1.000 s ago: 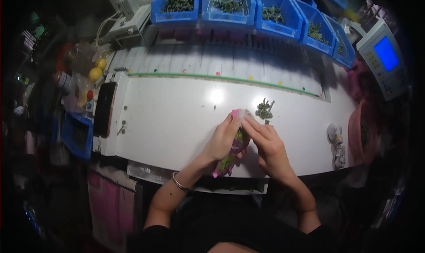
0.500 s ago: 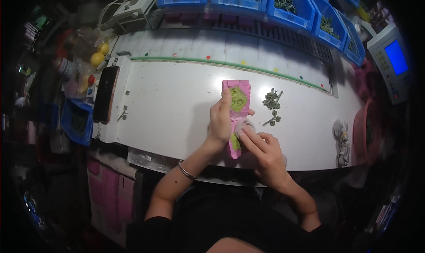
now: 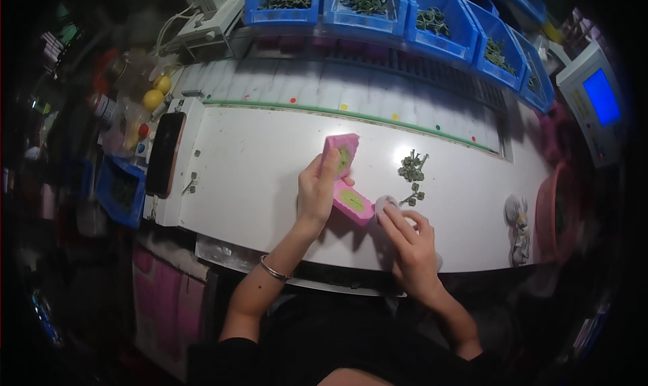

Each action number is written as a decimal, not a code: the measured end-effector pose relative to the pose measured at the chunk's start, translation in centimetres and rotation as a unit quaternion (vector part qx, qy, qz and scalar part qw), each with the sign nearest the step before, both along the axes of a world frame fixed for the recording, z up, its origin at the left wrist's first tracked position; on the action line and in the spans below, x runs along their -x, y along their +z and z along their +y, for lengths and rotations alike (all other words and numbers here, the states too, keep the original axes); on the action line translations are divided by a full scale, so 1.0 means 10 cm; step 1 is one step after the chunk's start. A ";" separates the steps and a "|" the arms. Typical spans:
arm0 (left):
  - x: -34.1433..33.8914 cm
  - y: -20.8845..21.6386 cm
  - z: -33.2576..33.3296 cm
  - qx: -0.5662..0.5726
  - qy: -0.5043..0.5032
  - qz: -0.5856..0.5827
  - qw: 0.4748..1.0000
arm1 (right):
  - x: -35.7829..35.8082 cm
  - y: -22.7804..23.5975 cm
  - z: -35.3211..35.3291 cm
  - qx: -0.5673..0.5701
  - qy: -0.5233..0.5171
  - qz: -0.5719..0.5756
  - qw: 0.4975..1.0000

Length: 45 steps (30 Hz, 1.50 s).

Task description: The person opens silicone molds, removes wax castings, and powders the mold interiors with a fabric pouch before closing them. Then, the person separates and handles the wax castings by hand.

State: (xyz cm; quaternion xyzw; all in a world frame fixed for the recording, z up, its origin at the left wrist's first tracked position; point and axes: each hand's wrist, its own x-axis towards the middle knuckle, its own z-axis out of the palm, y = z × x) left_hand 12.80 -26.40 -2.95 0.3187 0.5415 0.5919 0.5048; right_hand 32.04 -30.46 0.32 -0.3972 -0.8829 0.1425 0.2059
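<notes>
My left hand [image 3: 315,196] is closed around a pink two-part mold with green inner faces. Its thumb lies over the tilted upper part [image 3: 346,143]. The lower part [image 3: 354,202] angles down to the right, its green face turned upward. Just right of that part, my right hand [image 3: 412,247] pinches a small greyish-white cloth pouch [image 3: 387,205] between bent fingers. The pouch sits close to the mold's lower corner; whether they touch, I cannot tell. Beyond it, a cluster of small grey-green branched pieces [image 3: 412,167] rests on the white worktop [image 3: 256,177], with a smaller piece [image 3: 413,196] nearer me.
Blue bins [image 3: 442,44] of green pieces line the back. A phone [image 3: 166,153] lies at the left, near a blue bin [image 3: 121,190]. On the right are a pink bowl [image 3: 545,210], a tied whitish bundle [image 3: 518,231] and a device with a blue screen [image 3: 599,97].
The pouch in my right hand has moved off the mold's lower part to its right. My left hand has shifted left, tilting the mold so the lower green face shows more. The view has shifted slightly.
</notes>
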 end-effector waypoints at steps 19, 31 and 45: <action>0.27 0.21 -0.48 -0.173 -0.138 0.091 0.971 | 0.47 0.15 0.30 0.231 -0.019 0.322 0.918; 0.54 0.20 -0.45 -0.046 -0.261 -0.093 0.960 | 0.62 0.12 0.34 0.446 -0.011 0.431 0.784; 2.13 0.60 0.54 0.050 0.025 0.100 0.993 | 0.42 -0.08 0.20 0.056 0.002 -0.018 0.998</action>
